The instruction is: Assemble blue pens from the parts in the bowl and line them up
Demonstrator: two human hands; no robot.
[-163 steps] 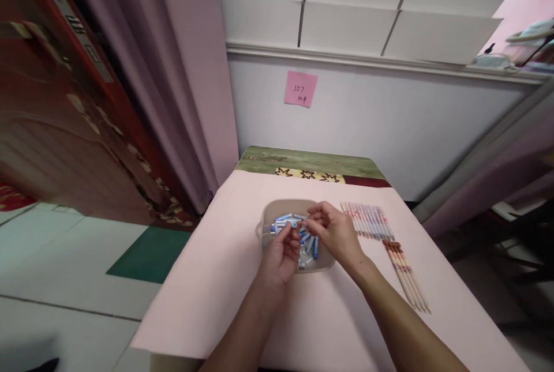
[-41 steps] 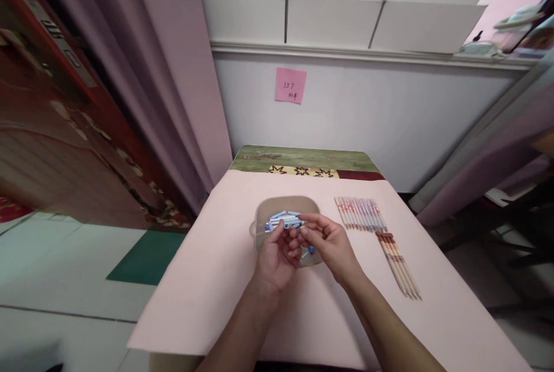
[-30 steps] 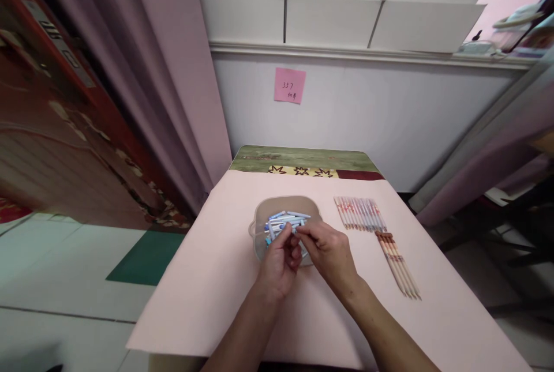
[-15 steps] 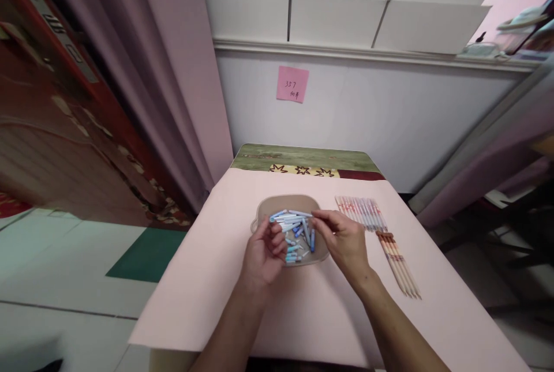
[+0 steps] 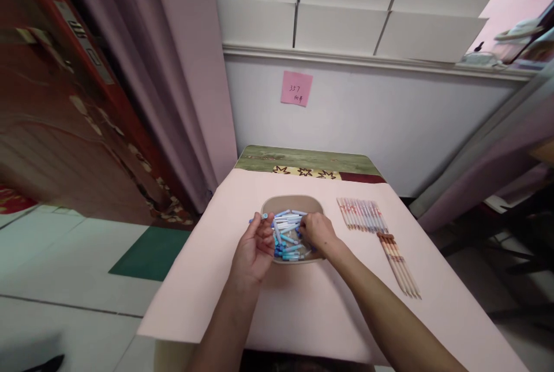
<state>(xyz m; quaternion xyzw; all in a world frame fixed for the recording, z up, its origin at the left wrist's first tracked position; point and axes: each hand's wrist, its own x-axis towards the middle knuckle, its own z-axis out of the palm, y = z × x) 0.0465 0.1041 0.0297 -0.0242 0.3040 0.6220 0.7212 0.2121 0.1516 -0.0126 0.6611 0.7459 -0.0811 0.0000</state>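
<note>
A beige oval bin [image 5: 292,201] on the table holds a jumble of short blue, light blue and white pen parts [image 5: 289,223]. Over the bin's left rim, my left hand [image 5: 255,251] is turned palm up. Its thumb and fingers pinch a small light blue pen part [image 5: 263,217], with a round end showing. My right hand [image 5: 319,232] reaches down into the right half of the bin. Its fingers are bent together among the parts, beside a dark blue piece, and the fingertips are partly hidden, so what they hold is unclear.
Right of the bin, a row of slim pale pens [image 5: 362,214] lies side by side. Nearer me are several pens with brown tops [image 5: 398,265]. A pink cloth [image 5: 208,280] covers most of the table. A pink note [image 5: 296,88] sticks to the wall behind.
My right hand has moved left and down from the bin's right rim into the parts. My left hand has shifted left with the pen part. The view has tilted slightly.
</note>
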